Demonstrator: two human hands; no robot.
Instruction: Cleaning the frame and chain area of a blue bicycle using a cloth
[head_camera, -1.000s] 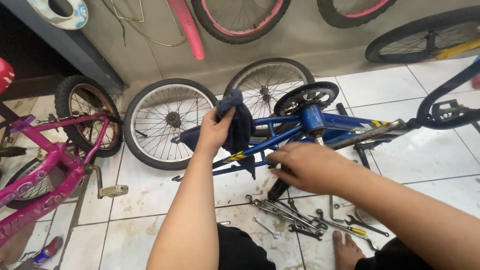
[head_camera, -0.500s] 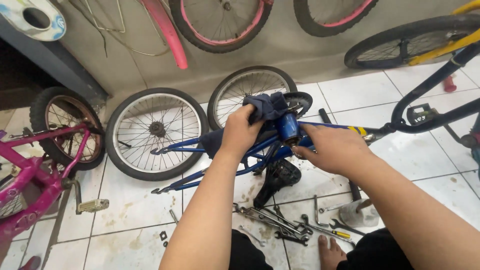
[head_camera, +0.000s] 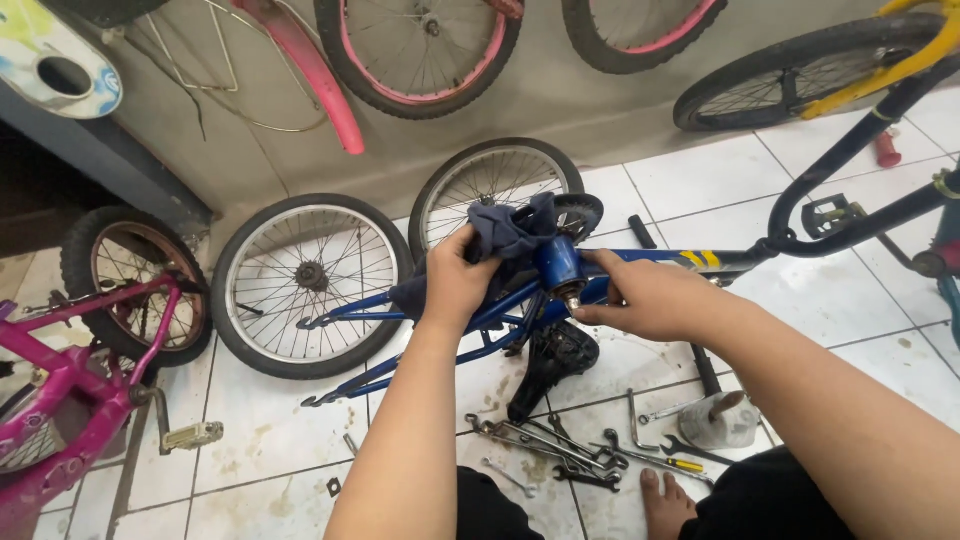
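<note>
Left hand (head_camera: 455, 285) clenched on a dark blue rag (head_camera: 505, 235), pressing it against the blue bike frame (head_camera: 520, 300) at the bottom bracket shell (head_camera: 560, 268). Right hand (head_camera: 650, 298) grips the frame just beside the shell, fingers wrapped round the tube. Frame sits raised above the tiled floor (head_camera: 270, 440), in front of two bare wheels (head_camera: 310, 285) leaning near the wall. Black saddle (head_camera: 550, 365) hangs below it. Wrenches (head_camera: 560, 455) scattered on the floor underneath. Pink bike (head_camera: 70, 400) to the left.
</note>
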